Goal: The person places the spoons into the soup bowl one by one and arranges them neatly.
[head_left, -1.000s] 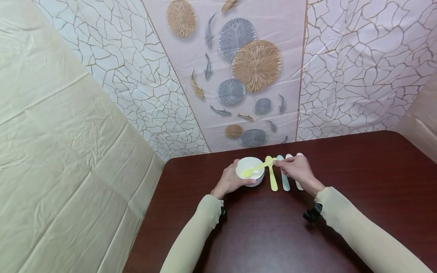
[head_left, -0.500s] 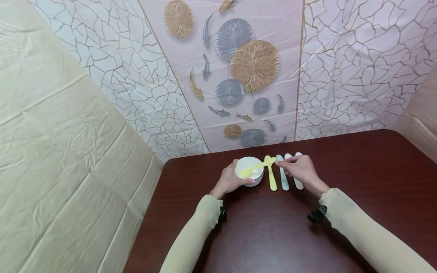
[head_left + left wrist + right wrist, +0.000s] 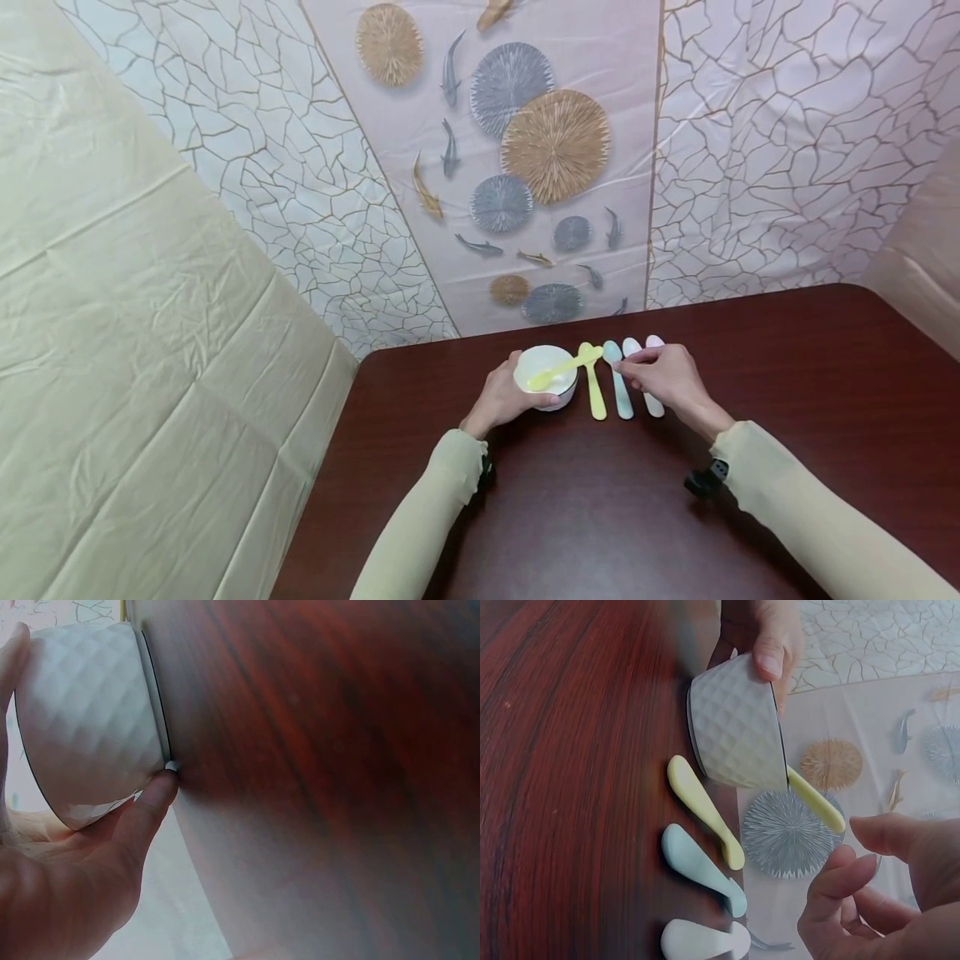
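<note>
My left hand (image 3: 502, 396) grips a white bowl (image 3: 558, 402) at its side; the left wrist view shows the thumb low on the quilted wall. A yellow spoon (image 3: 573, 363) leans in the bowl, its handle sticking out past the rim to the right. My right hand (image 3: 667, 375) is just right of that handle, fingers bent and thumb apart, holding nothing. In the right wrist view a gap separates thumb and fingertips from the handle end. Beneath the handle, another yellow spoon (image 3: 596, 392) lies on the table, with a light blue spoon (image 3: 622, 396) beside it.
A white spoon (image 3: 632, 343) and a pale pinkish spoon (image 3: 654, 341) lie partly under my right hand in the head view. The dark reddish table (image 3: 585, 508) ends behind the bowl, near a patterned cloth wall (image 3: 555, 225).
My right fingers have let go of the yellow spoon's handle and drawn away slightly to the right. The spoon stays resting in the bowl; my left hand keeps its hold.
</note>
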Demonstrator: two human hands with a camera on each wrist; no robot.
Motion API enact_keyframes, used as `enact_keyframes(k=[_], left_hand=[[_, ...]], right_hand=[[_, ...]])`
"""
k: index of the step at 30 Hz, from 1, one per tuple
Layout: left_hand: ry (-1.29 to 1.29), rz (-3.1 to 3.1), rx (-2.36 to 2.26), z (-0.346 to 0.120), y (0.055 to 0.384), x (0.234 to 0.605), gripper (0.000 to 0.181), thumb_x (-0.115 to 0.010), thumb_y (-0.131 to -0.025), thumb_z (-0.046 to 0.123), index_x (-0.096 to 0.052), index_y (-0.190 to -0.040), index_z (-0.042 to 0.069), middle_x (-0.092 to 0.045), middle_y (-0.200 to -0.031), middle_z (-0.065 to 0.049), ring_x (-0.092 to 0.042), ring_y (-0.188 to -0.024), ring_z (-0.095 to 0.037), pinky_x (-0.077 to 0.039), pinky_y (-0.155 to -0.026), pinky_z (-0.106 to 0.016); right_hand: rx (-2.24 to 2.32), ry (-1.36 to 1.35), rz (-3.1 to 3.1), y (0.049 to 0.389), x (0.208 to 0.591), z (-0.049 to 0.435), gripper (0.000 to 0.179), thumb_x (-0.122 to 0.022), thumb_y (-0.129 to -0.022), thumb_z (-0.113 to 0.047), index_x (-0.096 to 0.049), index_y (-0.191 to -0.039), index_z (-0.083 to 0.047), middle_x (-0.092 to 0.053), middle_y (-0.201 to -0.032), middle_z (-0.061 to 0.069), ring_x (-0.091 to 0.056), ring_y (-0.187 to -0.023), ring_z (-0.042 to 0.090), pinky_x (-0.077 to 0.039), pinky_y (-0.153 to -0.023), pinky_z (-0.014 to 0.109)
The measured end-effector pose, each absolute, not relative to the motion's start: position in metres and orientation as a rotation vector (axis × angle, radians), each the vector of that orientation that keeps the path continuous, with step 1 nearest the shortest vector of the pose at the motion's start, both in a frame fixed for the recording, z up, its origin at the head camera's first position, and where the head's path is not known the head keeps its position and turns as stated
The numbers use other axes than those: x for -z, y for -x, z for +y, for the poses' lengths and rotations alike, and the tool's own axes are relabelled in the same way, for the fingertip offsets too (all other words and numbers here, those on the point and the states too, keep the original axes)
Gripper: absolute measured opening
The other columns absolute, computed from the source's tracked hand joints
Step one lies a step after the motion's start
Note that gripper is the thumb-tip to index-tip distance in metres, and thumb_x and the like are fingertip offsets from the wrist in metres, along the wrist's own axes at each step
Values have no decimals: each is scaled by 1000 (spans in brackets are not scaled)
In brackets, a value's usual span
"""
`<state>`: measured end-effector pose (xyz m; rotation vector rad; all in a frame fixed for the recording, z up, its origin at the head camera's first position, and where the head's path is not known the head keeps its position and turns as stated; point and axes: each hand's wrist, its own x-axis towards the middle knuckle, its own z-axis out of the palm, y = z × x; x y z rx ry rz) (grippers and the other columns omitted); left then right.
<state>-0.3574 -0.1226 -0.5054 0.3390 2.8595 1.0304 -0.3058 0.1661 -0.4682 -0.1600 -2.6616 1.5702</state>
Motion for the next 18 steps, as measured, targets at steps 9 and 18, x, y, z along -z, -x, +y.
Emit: enact_keyframes(k=[9, 18], left_hand=[[-353, 2850, -1037, -123, 356, 505, 120, -93, -81, 56, -32, -171, 7, -56, -161, -21, -55, -148, -36, -49, -120, -50], [-359, 2831, -1083, -123, 357, 507, 120, -93, -80, 55, -31, -171, 7, -56, -161, -22, -55, -149, -37, -48, -120, -52]], right_hand=[[-1535, 144, -2693, 302, 468, 174, 38, -82, -95, -33, -82, -113, 1, -83, -87, 11, -70, -72, 9, -49, -60, 26], [-1449, 81, -2725, 296, 469, 187, 35, -82, -96, -29, -82, -112, 2, -82, -87, 14, -66, -67, 9, -47, -54, 30]])
